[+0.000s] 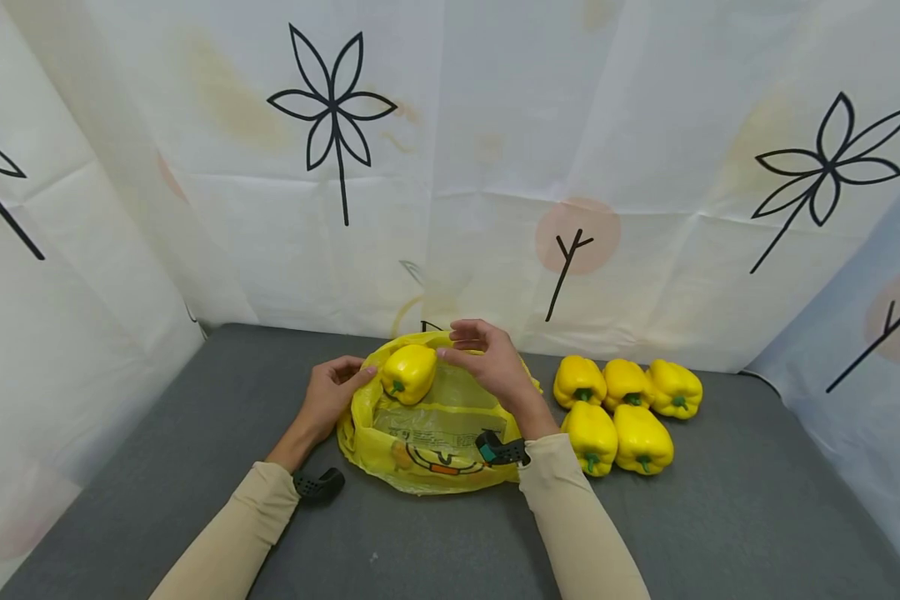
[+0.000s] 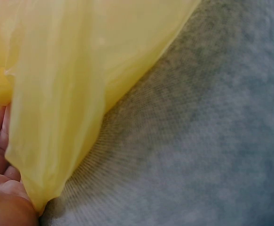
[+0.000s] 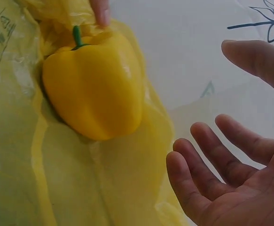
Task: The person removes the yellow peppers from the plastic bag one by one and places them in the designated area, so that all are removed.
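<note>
A yellow plastic bag (image 1: 420, 479) lies on the table with its mouth spread wide. Inside it, toward the left rim, sits a yellow bell pepper (image 1: 408, 375), its green stem facing front; the right wrist view shows the same bell pepper (image 3: 97, 89) against the bag's wall. My left hand (image 1: 326, 402) holds the bag's left rim, thumb over the edge and fingers outside; in the left wrist view those fingers (image 2: 0, 155) are partly hidden by the hanging plastic. Over the bag's right back part my right hand (image 1: 492, 362) hovers empty, fingers spread and apart from the pepper.
Several more yellow bell peppers (image 1: 588, 433) stand in two rows just right of the bag, close to the right forearm. The dark grey table (image 1: 757, 492) ends at the back against a white printed curtain (image 1: 487, 167). Side curtains flank it.
</note>
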{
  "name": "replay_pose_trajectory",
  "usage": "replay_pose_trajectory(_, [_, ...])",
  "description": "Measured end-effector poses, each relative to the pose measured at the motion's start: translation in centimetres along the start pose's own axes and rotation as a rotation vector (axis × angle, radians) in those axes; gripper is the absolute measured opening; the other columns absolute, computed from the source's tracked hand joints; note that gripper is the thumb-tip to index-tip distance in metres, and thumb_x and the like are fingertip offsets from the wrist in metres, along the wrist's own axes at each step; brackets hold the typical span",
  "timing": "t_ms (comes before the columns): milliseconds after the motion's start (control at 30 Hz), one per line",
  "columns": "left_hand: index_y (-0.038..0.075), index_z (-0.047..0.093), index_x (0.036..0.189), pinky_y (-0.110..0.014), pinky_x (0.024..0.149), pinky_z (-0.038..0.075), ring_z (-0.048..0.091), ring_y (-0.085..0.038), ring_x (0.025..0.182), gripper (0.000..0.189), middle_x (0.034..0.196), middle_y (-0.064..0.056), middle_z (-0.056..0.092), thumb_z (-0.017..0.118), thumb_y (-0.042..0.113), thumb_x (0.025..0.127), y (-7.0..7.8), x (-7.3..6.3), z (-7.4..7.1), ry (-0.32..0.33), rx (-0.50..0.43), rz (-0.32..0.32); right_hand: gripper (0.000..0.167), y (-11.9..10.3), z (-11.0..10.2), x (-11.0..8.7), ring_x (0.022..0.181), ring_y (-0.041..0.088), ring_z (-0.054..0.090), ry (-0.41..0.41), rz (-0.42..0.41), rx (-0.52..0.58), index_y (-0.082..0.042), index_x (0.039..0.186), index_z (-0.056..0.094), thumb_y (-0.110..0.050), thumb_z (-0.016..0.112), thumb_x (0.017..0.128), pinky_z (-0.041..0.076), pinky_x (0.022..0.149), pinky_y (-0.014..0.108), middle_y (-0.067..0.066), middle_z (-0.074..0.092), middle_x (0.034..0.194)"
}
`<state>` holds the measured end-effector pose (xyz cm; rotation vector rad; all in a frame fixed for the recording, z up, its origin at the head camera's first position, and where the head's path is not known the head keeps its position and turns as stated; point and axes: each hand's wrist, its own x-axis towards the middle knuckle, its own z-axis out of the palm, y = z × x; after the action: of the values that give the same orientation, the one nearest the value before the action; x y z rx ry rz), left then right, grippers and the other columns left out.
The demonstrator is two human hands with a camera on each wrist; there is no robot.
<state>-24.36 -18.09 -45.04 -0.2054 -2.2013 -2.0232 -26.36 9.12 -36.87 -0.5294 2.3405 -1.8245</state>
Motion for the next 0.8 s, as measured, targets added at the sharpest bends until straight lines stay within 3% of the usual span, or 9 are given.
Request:
replay_pose_trajectory(433, [-0.01,0.068,0.116,-0.024,0.071,0.057,0.065,-0.011,0.083,0.03,0.102,-0.013,0.069,0.068,0.015,0.1,-0.9,0.1,-0.2,0.0,0.012,0.021,0.066,1.8,1.9,0.4,0.132,0.036,0.049,0.036,0.021,-0.058,-0.005,0.143,0.054,-0.027,0.083,0.088,0.047,0.103,0.051,0.014,0.054,0.141])
replay_pose_trajectory(800, [-0.009,0.069,0.112,-0.025,0.071,0.059,0.067,-0.013,0.083,0.03,0.097,-0.006,0.069,0.069,0.019,0.1,-1.3,0.4,-0.2,-0.005,0.003,0.048,0.08,2.8,3.5,0.7,0.136,0.033,0.046,0.028,0.041,-0.14,-0.011,0.152,0.046,-0.033,0.085,0.085,0.047,0.105,0.051,0.009,0.047,0.151])
